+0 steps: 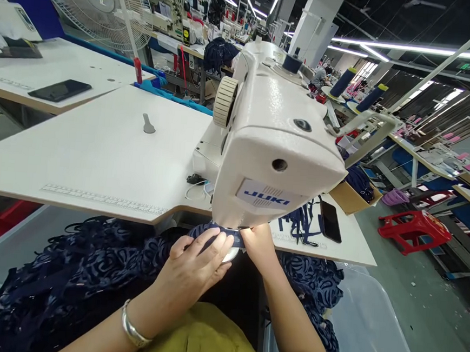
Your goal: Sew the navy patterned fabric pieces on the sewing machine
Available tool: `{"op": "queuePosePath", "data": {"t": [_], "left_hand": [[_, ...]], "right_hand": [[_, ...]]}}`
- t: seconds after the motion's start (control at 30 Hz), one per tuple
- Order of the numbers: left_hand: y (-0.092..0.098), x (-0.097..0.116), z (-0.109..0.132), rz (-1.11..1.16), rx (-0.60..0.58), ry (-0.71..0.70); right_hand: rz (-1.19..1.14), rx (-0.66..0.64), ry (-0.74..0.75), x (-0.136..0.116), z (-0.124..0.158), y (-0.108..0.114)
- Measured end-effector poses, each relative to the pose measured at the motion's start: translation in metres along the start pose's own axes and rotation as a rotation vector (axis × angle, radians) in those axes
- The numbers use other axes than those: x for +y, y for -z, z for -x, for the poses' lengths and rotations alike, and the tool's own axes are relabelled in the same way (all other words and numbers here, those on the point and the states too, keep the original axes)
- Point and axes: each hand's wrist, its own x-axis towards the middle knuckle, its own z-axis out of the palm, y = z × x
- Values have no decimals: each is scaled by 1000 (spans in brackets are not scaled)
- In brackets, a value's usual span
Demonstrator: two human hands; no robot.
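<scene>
Past shirt [205, 342]: gripped cloth [236, 240] at machine [281, 152] with fingers of left hand [199, 260], likely for flatness; couldn't tell right hand's [258, 247] grip.

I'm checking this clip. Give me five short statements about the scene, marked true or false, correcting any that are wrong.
1. The left hand has its fingers on dark blue cloth at the sewing machine. True.
2. A bracelet is worn on the right wrist. False: the bracelet is on the left wrist.
3. A red stool stands on the floor on the right side of the picture. True.
4. The phone next to the loose straps lies on the floor. False: that phone lies on the white table.
5. The right hand is holding the fan. False: it is close beside the cloth, its fingertips partly hidden by the machine.
</scene>
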Motion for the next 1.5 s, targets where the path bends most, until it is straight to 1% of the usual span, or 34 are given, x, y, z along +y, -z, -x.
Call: {"op": "queuePosePath", "data": {"t": [0.17,0.33,0.53,0.7,0.87,1.17,1.33,1.5], "left_hand": [[0,1,-3,-5,13,27],[-2,3,-3,-4,15,36],[-7,9,0,10,52,107],[-8,10,0,7,54,109],[-9,9,3,-41,51,104],[-12,6,9,-57,73,91],[-12,7,8,-49,72,90],[-13,10,7,-45,68,80]], "right_hand": [[53,-4,50,-2,-6,-1],[58,-6,68,-1,-6,-1],[101,-11,70,-1,-6,-1],[75,-23,99,0,-6,-1],[45,-10,131,3,-7,-3],[19,8,113,2,-7,-7],[16,-2,111,-2,-8,-7],[35,2,124,2,-8,-5]]}}
